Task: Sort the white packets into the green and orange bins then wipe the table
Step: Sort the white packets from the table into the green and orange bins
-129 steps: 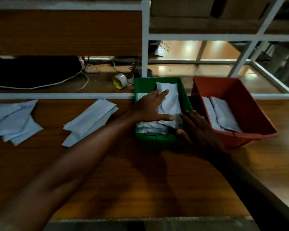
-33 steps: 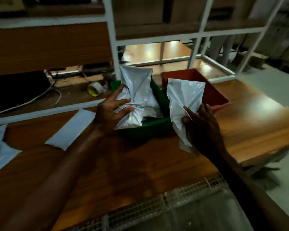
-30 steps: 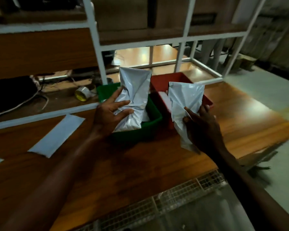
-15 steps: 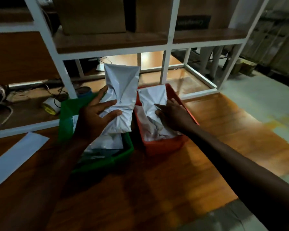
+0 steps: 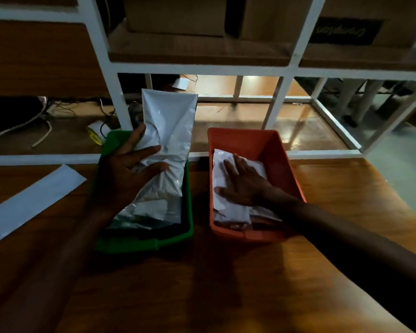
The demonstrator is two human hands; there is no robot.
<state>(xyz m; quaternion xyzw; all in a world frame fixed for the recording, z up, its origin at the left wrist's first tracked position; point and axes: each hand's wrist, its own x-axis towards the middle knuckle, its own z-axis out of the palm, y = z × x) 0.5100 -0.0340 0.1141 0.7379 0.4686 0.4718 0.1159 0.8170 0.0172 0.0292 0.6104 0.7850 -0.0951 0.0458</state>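
Observation:
My left hand [image 5: 127, 171] grips a white packet [image 5: 169, 131], holding it upright over the green bin [image 5: 139, 243], which has other packets lying in it. My right hand [image 5: 244, 183] lies flat, fingers spread, on the white packets [image 5: 231, 210] inside the orange bin [image 5: 271, 150]. The two bins stand side by side on the wooden table [image 5: 226, 284]. One more white packet [image 5: 31, 203] lies flat on the table at the left.
A white metal shelf frame [image 5: 281, 102] rises right behind the bins, with cardboard boxes [image 5: 175, 15] on its upper shelf. Cables and a tape roll [image 5: 95, 133] lie on the low shelf at the back left. The table's right end drops off to the floor.
My right hand has laid its packet into the orange bin and now presses flat on it. My left hand still holds its packet over the green bin. The view has shifted right.

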